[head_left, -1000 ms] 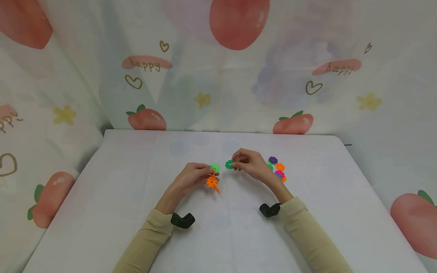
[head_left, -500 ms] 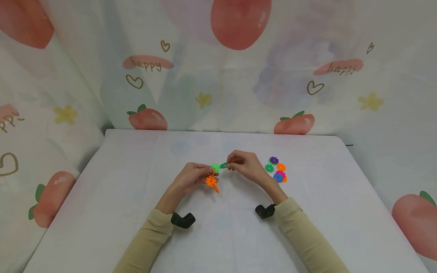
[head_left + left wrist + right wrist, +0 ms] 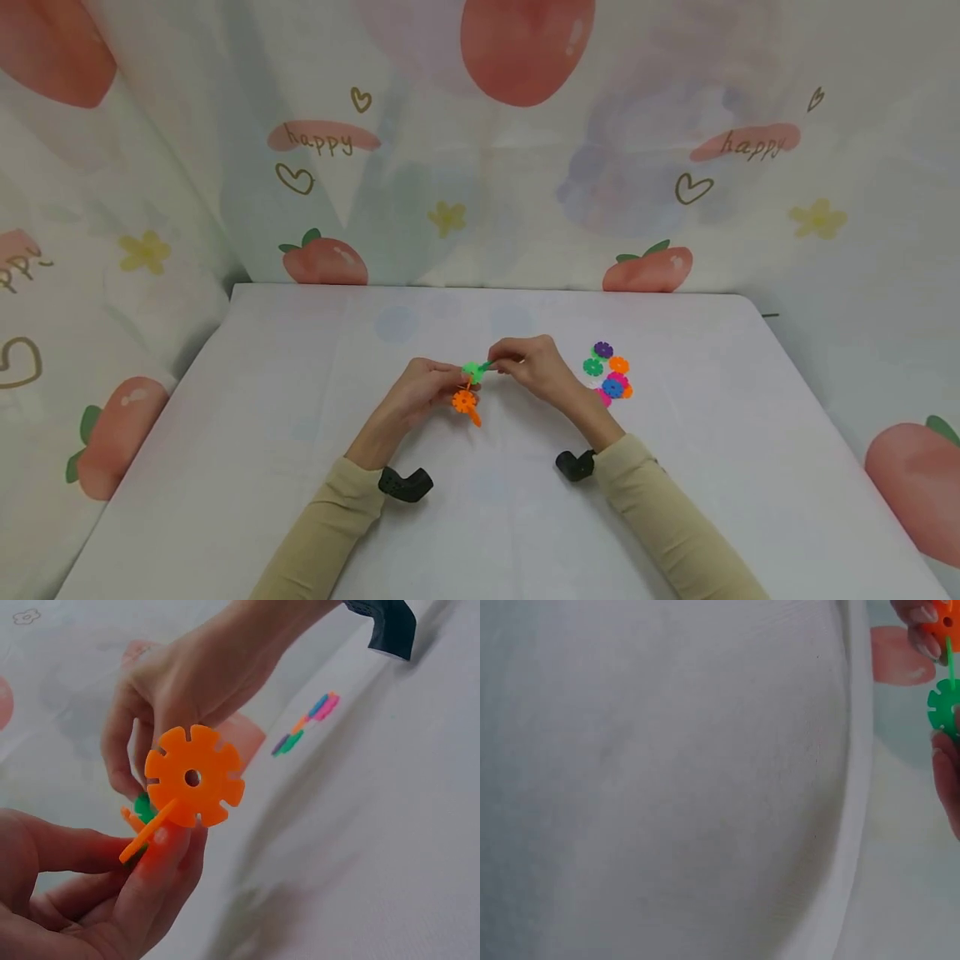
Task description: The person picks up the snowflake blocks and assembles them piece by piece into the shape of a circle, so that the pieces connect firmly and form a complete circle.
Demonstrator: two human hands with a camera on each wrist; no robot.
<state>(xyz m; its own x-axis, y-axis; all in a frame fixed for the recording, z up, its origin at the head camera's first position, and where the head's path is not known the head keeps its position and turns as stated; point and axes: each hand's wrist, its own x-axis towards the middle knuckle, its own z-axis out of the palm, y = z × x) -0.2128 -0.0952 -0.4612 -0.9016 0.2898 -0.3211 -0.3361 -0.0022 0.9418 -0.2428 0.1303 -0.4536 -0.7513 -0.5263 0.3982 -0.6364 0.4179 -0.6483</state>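
Note:
My left hand (image 3: 420, 390) pinches a small chain of notched plastic snowflake discs above the white table. A light green disc (image 3: 472, 372) sits at its top, and an orange disc (image 3: 463, 402) hangs lower with another orange piece slanting off it. Between thumb and fingertips, my right hand (image 3: 534, 367) grips a dark green disc (image 3: 940, 712), turned edge-on in the head view. Its edge meets the light green disc's rim. In the left wrist view the orange disc (image 3: 214, 769) faces the camera and covers part of the joint behind.
Right of the hands, loose discs lie grouped on the table (image 3: 480, 533): purple (image 3: 603, 350), green (image 3: 592, 367), orange (image 3: 618, 365), blue (image 3: 612, 387) and pink among them. Black wrist cameras (image 3: 407, 485) jut inward from both sleeves. A printed cloth wall (image 3: 495, 192) rises behind the table.
My right hand has moved left, bringing the dark green disc from a gap away to the light green disc's edge and turning it edge-on. The left hand stays nearly still.

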